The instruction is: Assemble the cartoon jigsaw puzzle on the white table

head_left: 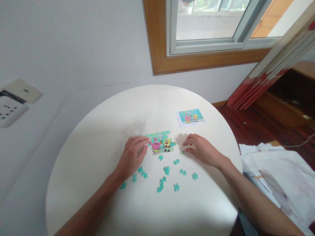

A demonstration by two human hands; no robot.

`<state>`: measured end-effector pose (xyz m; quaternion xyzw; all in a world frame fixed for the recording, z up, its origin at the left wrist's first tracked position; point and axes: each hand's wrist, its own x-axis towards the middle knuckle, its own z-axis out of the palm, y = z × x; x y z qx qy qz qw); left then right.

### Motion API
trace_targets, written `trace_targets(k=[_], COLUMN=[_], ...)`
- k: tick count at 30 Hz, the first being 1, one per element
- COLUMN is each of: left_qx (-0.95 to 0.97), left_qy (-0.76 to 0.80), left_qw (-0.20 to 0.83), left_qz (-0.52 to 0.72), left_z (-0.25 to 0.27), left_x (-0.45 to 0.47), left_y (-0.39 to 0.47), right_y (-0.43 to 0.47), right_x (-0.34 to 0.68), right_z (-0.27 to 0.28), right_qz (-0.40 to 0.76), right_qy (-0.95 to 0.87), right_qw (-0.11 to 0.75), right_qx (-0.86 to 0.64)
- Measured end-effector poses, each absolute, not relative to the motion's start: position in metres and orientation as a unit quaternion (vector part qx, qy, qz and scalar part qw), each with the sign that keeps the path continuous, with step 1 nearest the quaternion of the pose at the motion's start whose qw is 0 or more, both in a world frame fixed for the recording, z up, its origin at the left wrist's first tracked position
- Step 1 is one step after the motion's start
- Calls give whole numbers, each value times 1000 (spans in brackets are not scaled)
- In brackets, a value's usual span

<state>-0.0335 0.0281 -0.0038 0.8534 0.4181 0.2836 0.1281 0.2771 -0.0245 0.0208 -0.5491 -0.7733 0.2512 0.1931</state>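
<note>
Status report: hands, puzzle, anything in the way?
Left hand at left edge of unfinished puzzle. Right hand by green piece, grip unclear. Loose pieces on near side.

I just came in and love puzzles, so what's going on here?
Someone has a partly joined cartoon puzzle on a white table. Their left hand is at its left edge; the right hand is at a small piece beside it, whether gripped, I can't tell. Loose teal pieces lie nearer the person, and a card with a similar picture lies farther off.
</note>
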Motion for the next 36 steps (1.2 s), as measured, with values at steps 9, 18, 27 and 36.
trace_targets(k=[9, 18, 27, 36], left_qx=[855, 856, 852, 810], left_qy=[416, 415, 422, 490], left_qw=[127, 140, 140, 146], left_qz=[283, 273, 277, 289], left_z=[-3, -4, -2, 19], left_x=[-32, -32, -34, -60], left_y=[27, 28, 29, 43], right_y=[-28, -30, -26, -29], right_x=[259, 256, 265, 266], right_z=[12, 11, 10, 13], right_qz=[253, 248, 261, 271], right_qy=[-794, -809, -783, -797], right_qw=[123, 138, 158, 152], right_qx=[-539, -514, -542, -518])
